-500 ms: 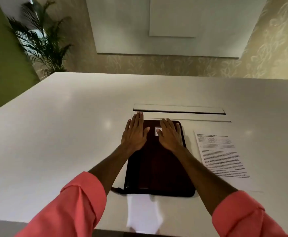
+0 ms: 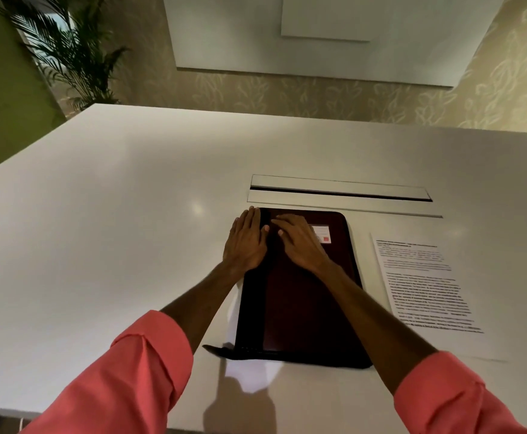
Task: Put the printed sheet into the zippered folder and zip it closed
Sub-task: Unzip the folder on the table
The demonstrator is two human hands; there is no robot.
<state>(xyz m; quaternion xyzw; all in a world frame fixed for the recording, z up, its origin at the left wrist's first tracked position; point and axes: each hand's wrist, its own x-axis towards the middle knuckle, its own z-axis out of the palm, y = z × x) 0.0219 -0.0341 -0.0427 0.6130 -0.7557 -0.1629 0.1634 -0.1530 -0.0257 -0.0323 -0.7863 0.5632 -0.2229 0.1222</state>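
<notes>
Two flat, open-fingered hands lie on the far end of the dark zippered folder (image 2: pixel 299 296) in the head view: the left hand (image 2: pixel 246 242) straddles its left edge, the right hand (image 2: pixel 299 242) rests just beside it. The printed sheet (image 2: pixel 425 286) lies just right of the folder (apart, not touching). The white table (image 2: pixel 99 233) stretches bare to the left.

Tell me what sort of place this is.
Probably an office meeting room: a large white table with a built-in cable slot, a blank wall board, and a potted palm in the corner.
</notes>
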